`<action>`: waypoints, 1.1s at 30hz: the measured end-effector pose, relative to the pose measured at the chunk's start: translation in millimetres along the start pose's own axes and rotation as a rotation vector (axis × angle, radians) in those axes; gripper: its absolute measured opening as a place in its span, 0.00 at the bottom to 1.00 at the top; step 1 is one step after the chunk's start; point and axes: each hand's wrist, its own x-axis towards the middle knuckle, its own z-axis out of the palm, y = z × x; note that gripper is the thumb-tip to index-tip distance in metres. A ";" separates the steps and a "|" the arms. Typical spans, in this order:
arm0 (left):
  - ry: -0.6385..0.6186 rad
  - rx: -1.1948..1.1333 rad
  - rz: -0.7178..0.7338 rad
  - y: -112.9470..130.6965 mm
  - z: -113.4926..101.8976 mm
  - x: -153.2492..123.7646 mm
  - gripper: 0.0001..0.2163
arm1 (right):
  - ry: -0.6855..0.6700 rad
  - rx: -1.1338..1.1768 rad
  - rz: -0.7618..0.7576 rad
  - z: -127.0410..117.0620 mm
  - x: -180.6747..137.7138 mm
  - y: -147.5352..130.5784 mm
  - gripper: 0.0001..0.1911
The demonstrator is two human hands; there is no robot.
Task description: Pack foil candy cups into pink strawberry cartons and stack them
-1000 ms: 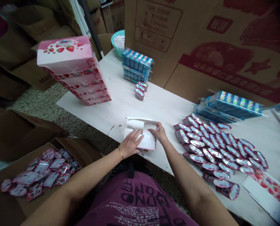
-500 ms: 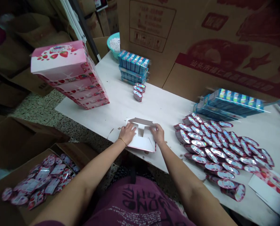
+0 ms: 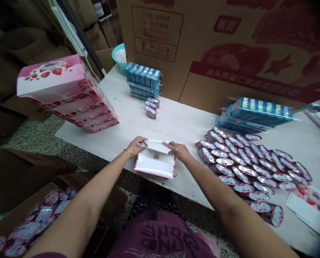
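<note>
A small white carton with pink edges point(image 3: 155, 163) lies near the front edge of the white table point(image 3: 176, 122), its top flap partly folded. My left hand point(image 3: 135, 144) grips the carton's upper left corner with curled fingers. My right hand point(image 3: 178, 150) presses on the flap at the upper right. Rows of shiny foil-lidded jelly cups point(image 3: 246, 168) lie just to the right of my right hand.
A leaning stack of pink strawberry cartons point(image 3: 65, 95) stands at the table's left. Blue packs point(image 3: 143, 79) and three loose cups point(image 3: 150, 106) sit at the back, more blue packs point(image 3: 254, 114) at the right. Large cardboard boxes point(image 3: 216, 46) wall the rear. A floor box of cups point(image 3: 28, 225) is lower left.
The carton has gone from a flat open blank to a folded-up box. My hands shifted from pressing on it to holding its upper corners, and the view swung left.
</note>
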 end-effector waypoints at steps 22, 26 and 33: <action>-0.238 0.582 0.115 25.6 23.5 3.4 0.34 | -0.328 0.036 0.161 -14.2 36.9 -42.3 0.44; -0.174 0.565 0.050 27.8 35.0 -11.7 0.43 | -0.260 -0.027 0.167 -11.2 29.2 -53.1 0.49; 0.131 -0.273 -0.294 20.3 28.1 -26.4 0.41 | -0.371 0.251 0.094 -29.4 25.5 -36.2 0.31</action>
